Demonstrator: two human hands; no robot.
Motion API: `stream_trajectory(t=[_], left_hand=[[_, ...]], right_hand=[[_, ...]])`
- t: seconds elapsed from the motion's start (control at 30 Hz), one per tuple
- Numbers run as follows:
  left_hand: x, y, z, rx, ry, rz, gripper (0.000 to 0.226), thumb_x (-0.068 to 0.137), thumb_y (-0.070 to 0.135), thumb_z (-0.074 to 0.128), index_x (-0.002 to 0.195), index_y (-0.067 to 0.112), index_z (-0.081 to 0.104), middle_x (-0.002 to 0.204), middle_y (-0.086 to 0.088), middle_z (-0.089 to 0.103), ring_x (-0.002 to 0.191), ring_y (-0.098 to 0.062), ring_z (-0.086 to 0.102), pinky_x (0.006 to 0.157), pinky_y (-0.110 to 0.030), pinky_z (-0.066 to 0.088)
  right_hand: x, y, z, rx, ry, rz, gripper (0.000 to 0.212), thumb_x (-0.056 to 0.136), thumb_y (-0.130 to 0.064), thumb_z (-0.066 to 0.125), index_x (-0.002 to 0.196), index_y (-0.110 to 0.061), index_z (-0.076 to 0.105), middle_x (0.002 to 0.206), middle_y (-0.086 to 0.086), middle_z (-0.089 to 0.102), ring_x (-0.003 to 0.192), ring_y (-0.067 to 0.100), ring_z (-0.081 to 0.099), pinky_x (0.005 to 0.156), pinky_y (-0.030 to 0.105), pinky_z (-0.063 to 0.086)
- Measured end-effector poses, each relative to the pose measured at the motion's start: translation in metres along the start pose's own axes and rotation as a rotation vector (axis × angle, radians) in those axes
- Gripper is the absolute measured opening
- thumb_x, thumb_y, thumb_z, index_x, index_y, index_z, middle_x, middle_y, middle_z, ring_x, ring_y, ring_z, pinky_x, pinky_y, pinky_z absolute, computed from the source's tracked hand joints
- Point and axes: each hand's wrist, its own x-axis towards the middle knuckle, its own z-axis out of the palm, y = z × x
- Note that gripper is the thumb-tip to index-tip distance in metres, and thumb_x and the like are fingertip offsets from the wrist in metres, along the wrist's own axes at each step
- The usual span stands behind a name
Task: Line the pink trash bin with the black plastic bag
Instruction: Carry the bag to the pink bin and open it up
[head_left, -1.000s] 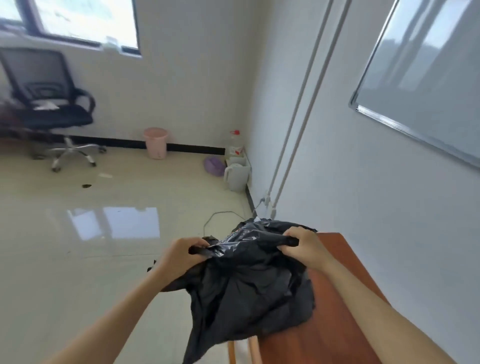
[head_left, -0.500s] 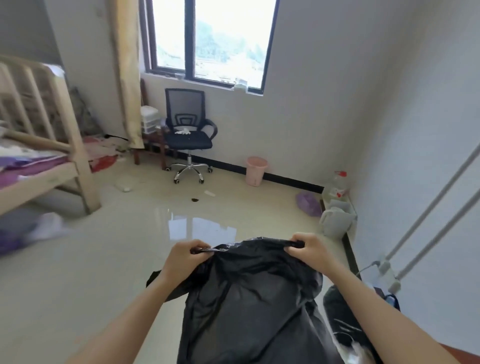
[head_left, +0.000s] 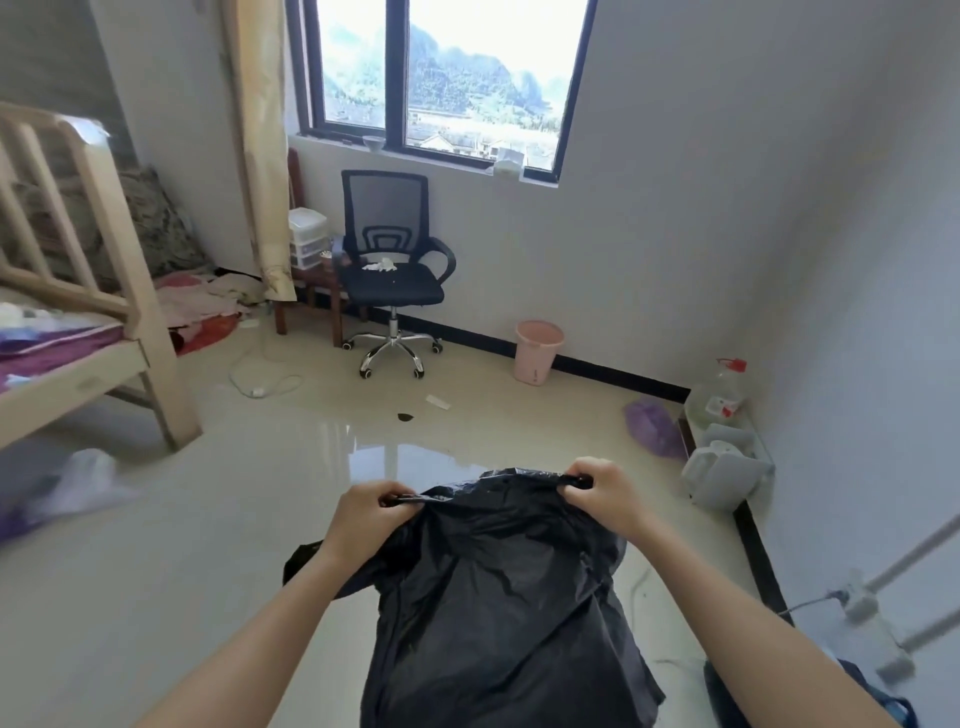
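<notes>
A crumpled black plastic bag (head_left: 498, 597) hangs in front of me, low in the middle of the view. My left hand (head_left: 366, 519) pinches its top edge on the left. My right hand (head_left: 605, 493) pinches the same edge on the right, so the rim is stretched between them. The pink trash bin (head_left: 537, 352) stands upright on the floor against the far wall, under the window, well beyond the bag. Nothing is visible inside the bin from here.
A black office chair (head_left: 390, 270) stands left of the bin. A wooden bed frame (head_left: 98, 291) fills the left side. A white jug (head_left: 724, 473), a bottle (head_left: 722, 392) and a purple bag (head_left: 652, 423) sit along the right wall. A cable (head_left: 262, 382) lies on the glossy floor.
The view has swung left from the wooden table and the right wall to the room with the window. Both hands still hold the bag, now lifted clear of the table.
</notes>
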Motion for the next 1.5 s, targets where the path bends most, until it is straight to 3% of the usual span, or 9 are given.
stream_trajectory(t=[0.13, 0.37, 0.6, 0.77, 0.87, 0.97, 1.03, 1.23, 1.5], left_hand=[[0.078, 0.002, -0.015, 0.002, 0.041, -0.013, 0.022, 0.075, 0.009, 0.073, 0.065, 0.027, 0.065, 0.069, 0.002, 0.068, 0.067, -0.013, 0.061, 0.059, -0.006, 0.043], [0.185, -0.028, -0.042, -0.052, 0.103, -0.116, 0.016, 0.074, 0.007, 0.073, 0.068, 0.021, 0.070, 0.076, -0.008, 0.073, 0.076, -0.024, 0.066, 0.077, -0.035, 0.049], [0.332, -0.062, -0.070, -0.121, 0.079, -0.111, 0.016, 0.075, 0.007, 0.073, 0.067, 0.020, 0.069, 0.072, -0.002, 0.070, 0.070, -0.017, 0.063, 0.070, -0.024, 0.048], [0.450, -0.058, -0.079, -0.119, -0.015, -0.058, 0.018, 0.075, 0.008, 0.072, 0.065, 0.022, 0.067, 0.068, -0.003, 0.068, 0.066, -0.015, 0.059, 0.061, -0.014, 0.046], [0.510, -0.059, -0.060, -0.125, -0.091, -0.049, 0.020, 0.075, 0.007, 0.072, 0.063, 0.023, 0.067, 0.066, -0.001, 0.068, 0.064, -0.014, 0.059, 0.063, -0.020, 0.046], [0.555, -0.063, -0.023, -0.124, -0.176, -0.060, 0.028, 0.074, 0.005, 0.073, 0.059, 0.027, 0.065, 0.053, 0.009, 0.064, 0.055, -0.008, 0.055, 0.052, -0.011, 0.042], [0.586, -0.064, 0.006, -0.112, -0.234, -0.056, 0.030, 0.074, 0.005, 0.073, 0.058, 0.029, 0.065, 0.048, 0.009, 0.062, 0.052, -0.010, 0.052, 0.052, -0.018, 0.040], [0.688, -0.031, 0.087, -0.095, -0.314, -0.031, 0.022, 0.075, 0.008, 0.072, 0.063, 0.024, 0.065, 0.063, 0.001, 0.066, 0.057, -0.010, 0.054, 0.052, -0.013, 0.040], [0.806, -0.007, 0.144, -0.079, -0.260, -0.080, 0.012, 0.075, 0.011, 0.073, 0.068, 0.018, 0.069, 0.071, -0.014, 0.069, 0.063, -0.017, 0.055, 0.064, -0.027, 0.043]], right_hand=[[0.087, 0.005, 0.002, 0.074, -0.013, 0.017, 0.004, 0.076, -0.003, 0.064, 0.072, -0.003, 0.065, 0.071, 0.007, 0.058, 0.070, 0.020, 0.050, 0.063, 0.028, 0.037], [0.219, -0.003, 0.030, 0.148, -0.085, 0.030, 0.010, 0.076, 0.002, 0.063, 0.069, -0.005, 0.063, 0.066, 0.006, 0.056, 0.065, 0.018, 0.047, 0.061, 0.027, 0.036], [0.353, -0.009, 0.056, 0.138, -0.066, 0.045, 0.005, 0.077, -0.001, 0.062, 0.076, 0.002, 0.066, 0.074, 0.009, 0.061, 0.069, 0.017, 0.051, 0.062, 0.022, 0.039], [0.438, -0.008, 0.046, 0.144, 0.018, 0.158, 0.029, 0.076, -0.003, 0.062, 0.057, -0.024, 0.057, 0.065, -0.005, 0.059, 0.061, 0.007, 0.051, 0.059, 0.017, 0.039], [0.470, 0.011, 0.041, 0.113, 0.064, 0.240, 0.028, 0.077, -0.002, 0.061, 0.059, -0.023, 0.055, 0.062, -0.009, 0.056, 0.060, 0.004, 0.048, 0.054, 0.009, 0.036], [0.489, 0.047, 0.039, 0.082, 0.094, 0.339, 0.020, 0.076, -0.002, 0.062, 0.062, -0.017, 0.057, 0.065, 0.000, 0.057, 0.064, 0.013, 0.048, 0.055, 0.013, 0.035], [0.504, 0.076, 0.031, 0.073, 0.097, 0.393, 0.015, 0.076, -0.003, 0.062, 0.065, -0.013, 0.059, 0.069, 0.004, 0.058, 0.065, 0.014, 0.049, 0.053, 0.010, 0.036], [0.579, 0.161, -0.015, 0.070, 0.136, 0.436, 0.016, 0.077, -0.004, 0.062, 0.066, -0.015, 0.060, 0.070, 0.005, 0.062, 0.068, 0.016, 0.053, 0.056, 0.012, 0.039], [0.704, 0.231, -0.066, 0.088, 0.086, 0.421, 0.020, 0.079, -0.008, 0.062, 0.065, -0.022, 0.061, 0.068, -0.007, 0.062, 0.073, 0.016, 0.057, 0.070, 0.027, 0.045]])
